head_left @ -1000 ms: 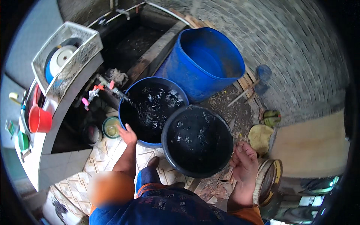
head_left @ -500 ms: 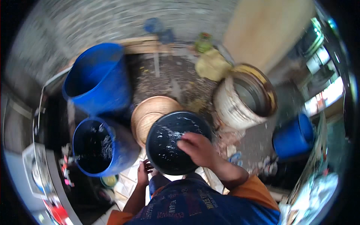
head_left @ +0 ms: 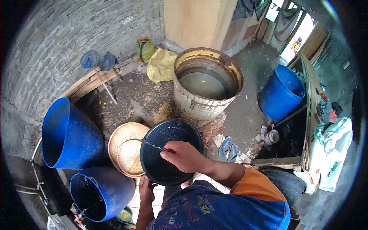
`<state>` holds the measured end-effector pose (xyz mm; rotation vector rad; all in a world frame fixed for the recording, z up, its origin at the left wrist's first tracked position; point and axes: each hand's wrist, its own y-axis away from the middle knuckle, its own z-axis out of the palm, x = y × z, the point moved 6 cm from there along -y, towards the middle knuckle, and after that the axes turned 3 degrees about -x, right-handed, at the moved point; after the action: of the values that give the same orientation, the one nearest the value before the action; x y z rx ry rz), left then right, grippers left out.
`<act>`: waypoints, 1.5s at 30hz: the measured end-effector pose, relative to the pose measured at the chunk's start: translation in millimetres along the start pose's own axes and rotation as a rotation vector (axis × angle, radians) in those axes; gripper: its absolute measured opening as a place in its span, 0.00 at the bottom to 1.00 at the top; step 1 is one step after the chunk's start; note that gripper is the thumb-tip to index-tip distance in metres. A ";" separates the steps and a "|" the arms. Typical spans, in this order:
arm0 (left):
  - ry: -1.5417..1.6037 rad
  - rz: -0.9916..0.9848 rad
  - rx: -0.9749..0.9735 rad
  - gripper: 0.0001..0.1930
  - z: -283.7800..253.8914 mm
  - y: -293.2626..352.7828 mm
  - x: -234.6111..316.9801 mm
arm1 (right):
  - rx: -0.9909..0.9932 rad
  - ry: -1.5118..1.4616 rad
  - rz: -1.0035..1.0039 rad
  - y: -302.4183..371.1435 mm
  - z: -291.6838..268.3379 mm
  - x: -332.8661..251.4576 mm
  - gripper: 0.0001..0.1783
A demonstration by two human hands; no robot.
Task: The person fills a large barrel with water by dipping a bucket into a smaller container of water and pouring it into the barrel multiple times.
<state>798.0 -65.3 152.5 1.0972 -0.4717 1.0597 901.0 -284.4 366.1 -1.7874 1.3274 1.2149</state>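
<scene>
A round black basin [head_left: 168,131] is in front of my body. Inside its outline, my right hand [head_left: 184,155] is closed with the fingers curled. A thin pale line runs from those fingers to the basin's left side; I cannot tell whether it is a strand or a mark. At the basin's near left rim, my left hand [head_left: 146,188] has its fingers bent around the edge, partly hidden below it. A woven round basket tray [head_left: 122,140] lies just left of the basin, partly covered by it.
Two blue drums, one far [head_left: 78,134] and one near [head_left: 119,191], stand at left. Ahead is a rusty, dirty-white vat [head_left: 197,105] holding liquid. Another blue drum [head_left: 281,94] stands right, with blue sandals [head_left: 228,148] nearer me. A green gas cylinder [head_left: 145,50] stands by the wall.
My view has turned to the right, so the drums and vat sit further left in the picture. Bright streaks across the basin have mostly gone. Both hands keep about the same places at the basin.
</scene>
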 end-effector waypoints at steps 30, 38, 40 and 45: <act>0.025 0.391 -0.101 0.04 222.0 -90.4 125.1 | 0.167 -0.146 -0.126 -66.2 -212.5 29.4 0.17; -0.097 0.520 -0.070 0.07 324.4 -129.5 147.6 | 0.220 -0.266 -0.202 -91.9 -308.5 63.4 0.15; -0.148 0.531 -0.071 0.06 351.5 -140.6 154.3 | 0.303 -0.249 -0.265 -99.8 -330.0 76.0 0.16; -0.128 0.531 -0.050 0.07 396.6 -170.3 161.5 | 0.387 -0.314 -0.195 -107.0 -361.0 111.2 0.14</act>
<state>1088.9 -354.9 362.1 1.0222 -0.9218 1.4326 1125.8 -603.9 404.6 -1.3546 1.0900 1.0020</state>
